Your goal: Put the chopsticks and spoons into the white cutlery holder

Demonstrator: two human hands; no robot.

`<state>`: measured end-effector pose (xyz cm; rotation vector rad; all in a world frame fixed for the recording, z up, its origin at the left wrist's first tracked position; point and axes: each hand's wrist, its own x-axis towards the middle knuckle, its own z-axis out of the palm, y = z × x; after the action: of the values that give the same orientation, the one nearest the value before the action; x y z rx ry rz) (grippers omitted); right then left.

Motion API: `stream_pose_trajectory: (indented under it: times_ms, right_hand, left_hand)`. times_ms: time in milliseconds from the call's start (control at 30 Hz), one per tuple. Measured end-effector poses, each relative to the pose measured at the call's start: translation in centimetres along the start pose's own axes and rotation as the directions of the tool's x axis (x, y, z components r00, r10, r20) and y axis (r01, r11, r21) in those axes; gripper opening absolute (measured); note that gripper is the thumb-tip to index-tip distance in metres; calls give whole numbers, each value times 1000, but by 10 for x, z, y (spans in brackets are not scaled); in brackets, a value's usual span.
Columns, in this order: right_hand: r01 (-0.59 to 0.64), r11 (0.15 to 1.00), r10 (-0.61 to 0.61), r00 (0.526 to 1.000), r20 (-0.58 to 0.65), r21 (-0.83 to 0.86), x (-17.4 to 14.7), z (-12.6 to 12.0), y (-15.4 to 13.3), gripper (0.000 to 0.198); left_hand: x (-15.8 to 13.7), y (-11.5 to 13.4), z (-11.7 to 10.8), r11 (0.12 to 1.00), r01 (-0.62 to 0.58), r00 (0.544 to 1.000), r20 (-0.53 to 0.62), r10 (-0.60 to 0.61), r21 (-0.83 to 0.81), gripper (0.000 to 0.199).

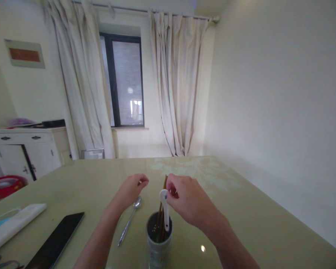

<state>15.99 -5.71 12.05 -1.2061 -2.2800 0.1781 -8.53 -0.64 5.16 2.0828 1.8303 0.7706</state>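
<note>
My right hand (187,196) is closed in a pinch at the upper end of a white ceramic spoon (166,211). The spoon stands nearly upright, its lower end at the mouth of a pale patterned cup (160,246). Brown chopsticks (160,220) lean inside that cup, behind the spoon and beside my fingers. To the left, my left hand (133,188) hovers above the table with fingers curled in and nothing seen in them. A metal spoon (128,224) lies just below it, bowl end away from me.
The greenish glossy table (212,224) reaches toward curtains and a window. At left lie a black phone-like slab (57,241) and a white power strip-like bar (19,226). Grey loops, perhaps a cable, are at the lower left corner. A wall (282,112) runs along the right.
</note>
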Motion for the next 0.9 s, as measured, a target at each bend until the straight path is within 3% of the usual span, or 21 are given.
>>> stream_pose_trajectory:
  times_ms: [33, 133, 267, 400, 533, 633, 700, 767, 833, 900]
  right_hand:
    - [1, 999, 0, 999, 42, -39, -1, 2, 1, 11]
    - [19, 991, 1, 988, 153, -129, -3, 8, 3, 11]
    - [40, 978, 5, 976, 216, -205, -6, 13, 6, 15]
    - [31, 976, 3, 988, 154, -214, -6, 8, 8, 23]
    - [14, 998, -8, 997, 76, -69, -3, -6, 4, 36]
    - [43, 992, -39, 999, -34, 121, 0, -9, -2, 26]
    - [68, 957, -45, 995, -87, 283, 1, -6, -8, 15]
    - [85, 883, -44, 994, -98, 461, 0, -1, -15, 25]
    - [86, 791, -43, 995, -86, 605, -2, 2, -21, 32]
    - [91, 722, -42, 995, -87, 686, -4, 3, -24, 26]
  left_hand:
    - [3, -14, 10, 983, 74, 996, 44, -83, 171, 21]
    - [5, -46, 38, 948, 147, 979, 96, -180, 283, 27]
    - [2, -62, 57, 941, 165, 968, 134, -212, 296, 27]
    - [5, -64, 57, 951, 184, 964, 142, -224, 250, 25]
    - [5, -54, 27, 989, 123, 964, 224, -139, 84, 15]
    - [-9, -31, -15, 952, 15, 969, 239, 61, -305, 17]
    - [-25, -7, -44, 876, -70, 971, 169, 170, -478, 22]
    - [-42, 21, -66, 829, -139, 969, 96, 226, -541, 24]
    - [-56, 48, -77, 790, -220, 966, -14, 258, -573, 22]
    - [-63, 70, -78, 763, -292, 955, -129, 267, -577, 20]
